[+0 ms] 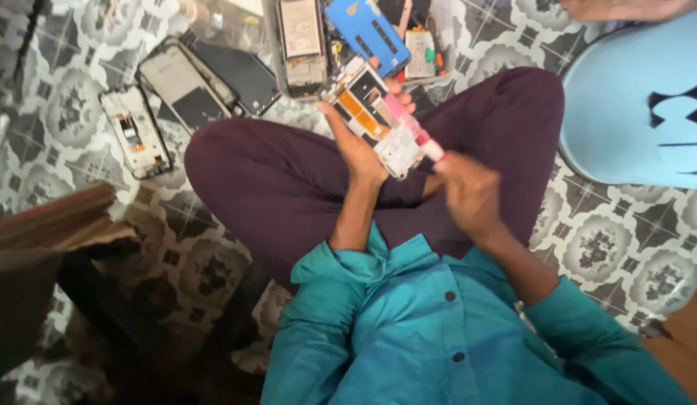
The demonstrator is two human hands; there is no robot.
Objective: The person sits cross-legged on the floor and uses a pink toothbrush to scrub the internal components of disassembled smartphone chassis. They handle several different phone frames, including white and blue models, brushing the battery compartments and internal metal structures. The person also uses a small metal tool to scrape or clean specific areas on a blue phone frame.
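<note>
Basically left hand (360, 146) clamps the opened phone (375, 112) tilted above the lap, insides facing up for access, while right hand (468, 187) grips a pink tool (412, 127) against its lower edge.

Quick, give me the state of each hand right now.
Left hand: closed around an opened phone, holding it up.
Right hand: closed on a pink tool whose tip lies against the phone.
</note>
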